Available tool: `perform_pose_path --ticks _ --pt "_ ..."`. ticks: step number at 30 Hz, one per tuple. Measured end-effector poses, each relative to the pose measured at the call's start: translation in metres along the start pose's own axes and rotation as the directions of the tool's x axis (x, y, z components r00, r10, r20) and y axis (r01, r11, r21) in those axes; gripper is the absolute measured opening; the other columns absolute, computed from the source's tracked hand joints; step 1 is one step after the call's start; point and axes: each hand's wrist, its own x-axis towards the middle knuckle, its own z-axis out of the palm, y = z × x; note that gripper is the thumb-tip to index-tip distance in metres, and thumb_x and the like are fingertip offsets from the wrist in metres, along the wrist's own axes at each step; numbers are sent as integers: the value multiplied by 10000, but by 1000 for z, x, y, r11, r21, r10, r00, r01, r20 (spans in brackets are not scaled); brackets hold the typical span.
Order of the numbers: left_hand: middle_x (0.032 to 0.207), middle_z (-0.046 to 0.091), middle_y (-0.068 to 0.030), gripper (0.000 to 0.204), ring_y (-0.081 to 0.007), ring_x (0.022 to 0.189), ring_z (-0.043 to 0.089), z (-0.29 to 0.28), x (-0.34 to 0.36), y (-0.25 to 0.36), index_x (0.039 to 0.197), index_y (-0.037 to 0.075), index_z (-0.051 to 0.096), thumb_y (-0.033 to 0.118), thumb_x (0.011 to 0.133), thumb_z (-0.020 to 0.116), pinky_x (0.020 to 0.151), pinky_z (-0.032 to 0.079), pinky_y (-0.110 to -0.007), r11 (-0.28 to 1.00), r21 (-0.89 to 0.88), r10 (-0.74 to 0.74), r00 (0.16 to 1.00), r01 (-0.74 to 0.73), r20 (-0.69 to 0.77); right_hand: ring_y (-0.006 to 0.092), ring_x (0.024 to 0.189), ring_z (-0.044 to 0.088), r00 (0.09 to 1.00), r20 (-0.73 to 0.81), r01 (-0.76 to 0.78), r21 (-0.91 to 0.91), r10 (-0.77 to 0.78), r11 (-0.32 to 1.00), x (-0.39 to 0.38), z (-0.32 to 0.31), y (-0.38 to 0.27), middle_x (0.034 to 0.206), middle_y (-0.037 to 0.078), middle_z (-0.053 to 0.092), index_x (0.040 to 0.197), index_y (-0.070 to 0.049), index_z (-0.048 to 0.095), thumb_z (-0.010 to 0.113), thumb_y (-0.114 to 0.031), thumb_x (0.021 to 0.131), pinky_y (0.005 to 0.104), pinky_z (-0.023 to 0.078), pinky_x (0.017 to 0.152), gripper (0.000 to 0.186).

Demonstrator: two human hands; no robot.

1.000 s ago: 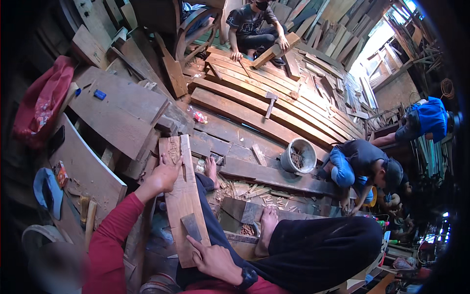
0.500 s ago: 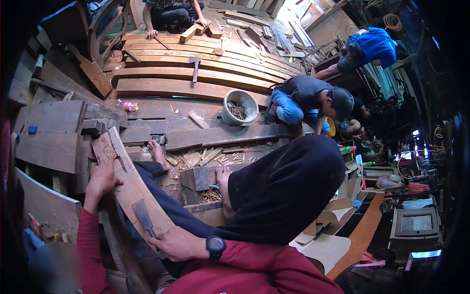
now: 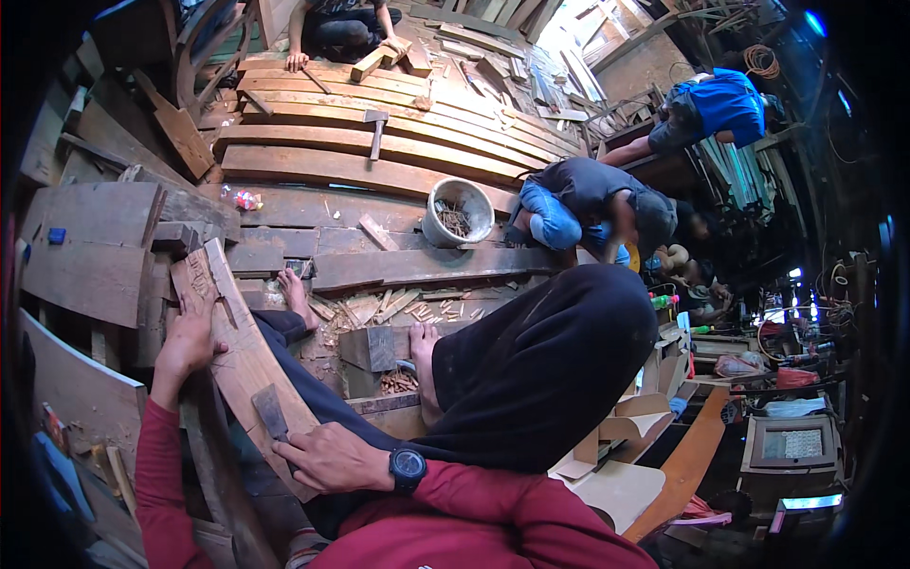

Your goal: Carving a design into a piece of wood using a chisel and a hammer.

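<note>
Head view is showing the left hand (image 3: 185,346) pressing flat and open on the carved plank (image 3: 248,353) across the lap while the right hand (image 3: 332,458) is closing around the chisel (image 3: 269,411), which may be slipping toward the left fingers.

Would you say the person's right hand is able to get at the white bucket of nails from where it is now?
Probably not without shifting. The right hand rests with a chisel on the plank, and the raised knee lies between it and the white bucket, which sits well beyond the feet.

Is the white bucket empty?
No, the bucket on the planks has a dark pile of small pieces inside.
</note>
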Motion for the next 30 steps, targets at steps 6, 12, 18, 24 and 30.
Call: perform_pose_path --ticks 6,12,18,24,30 --pt "1421 304 -436 1052 -550 1215 468 22 6 -20 1531 59 206 232 714 846 1023 442 -488 990 118 93 989 -78 -119 345 684 629 998 65 -3 9 3 1000 0 10 -1 872 154 585 1126 -35 551 672 -280 801 450 501 608 424" --pt "1134 639 -220 690 -370 1042 626 33 3 -31 1287 3 545 175 677 818 839 515 -457 947 137 318 895 -289 -314 305 608 612 996 -30 86 5 -86 996 -5 4 3 804 111 562 1045 -98 562 685 -244 740 423 494 510 360" --pt "1092 637 -325 953 -440 1085 619 35 6 -19 1476 -82 280 244 748 802 1063 419 -459 962 239 197 941 -131 -276 232 599 600 997 28 76 -129 -73 989 3 -24 -3 724 63 552 1075 -87 633 688 -183 704 361 476 562 386" --pt "1078 639 -340 935 -455 1104 610 33 4 -24 1490 -83 249 213 777 777 1130 318 -548 977 129 187 974 -170 -129 203 592 585 988 35 154 -57 -152 986 8 -19 -2 707 48 529 1069 -87 650 707 -202 630 343 459 550 457" --pt "1155 586 -396 937 -506 1128 584 43 9 -18 1495 -77 245 232 787 775 1133 316 -553 954 262 216 937 -143 -274 232 643 586 997 75 40 -113 -32 993 12 -20 3 704 63 503 1050 -88 636 688 -131 671 367 457 571 385"
